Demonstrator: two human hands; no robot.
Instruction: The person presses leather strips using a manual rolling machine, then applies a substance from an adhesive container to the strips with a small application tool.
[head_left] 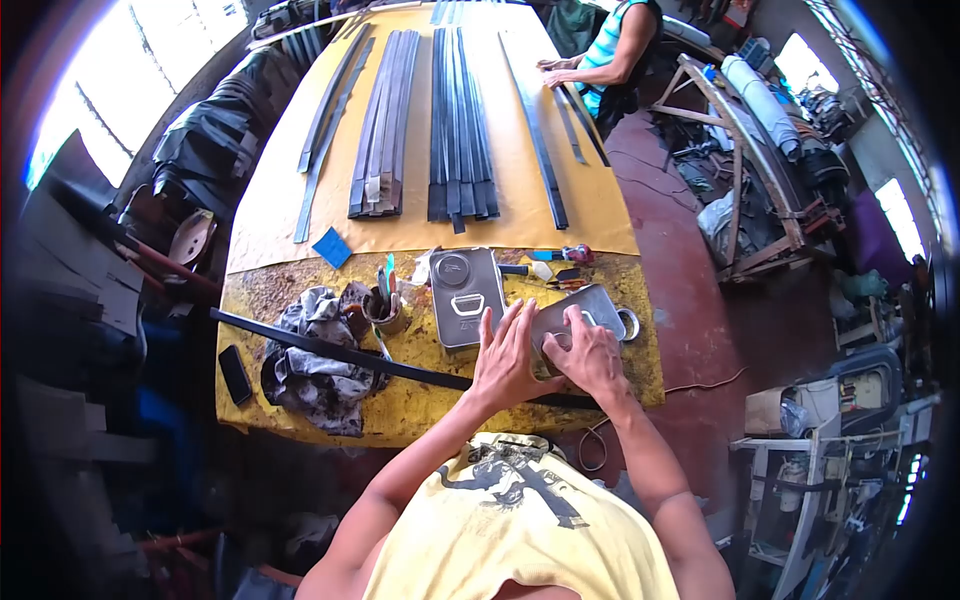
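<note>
My left hand (507,362) is open with its fingers spread, at the lower right corner of a grey metal can (445,325). That can has a round cap and a handle on its top face. My right hand (592,358) has its fingers apart and bent over a second, smaller metal container (600,300), partly hiding it; contact is hard to make out. A long black strip (340,348) lies across the table's near side and passes beneath my hands.
Left of the cans are a stained rag (325,350), a cup of tools (386,316), a phone (235,374) and a blue square (332,248). A tape roll (628,323) lies at right. Bundles of dark strips (460,130) cover the far table, where another person (615,55) stands.
</note>
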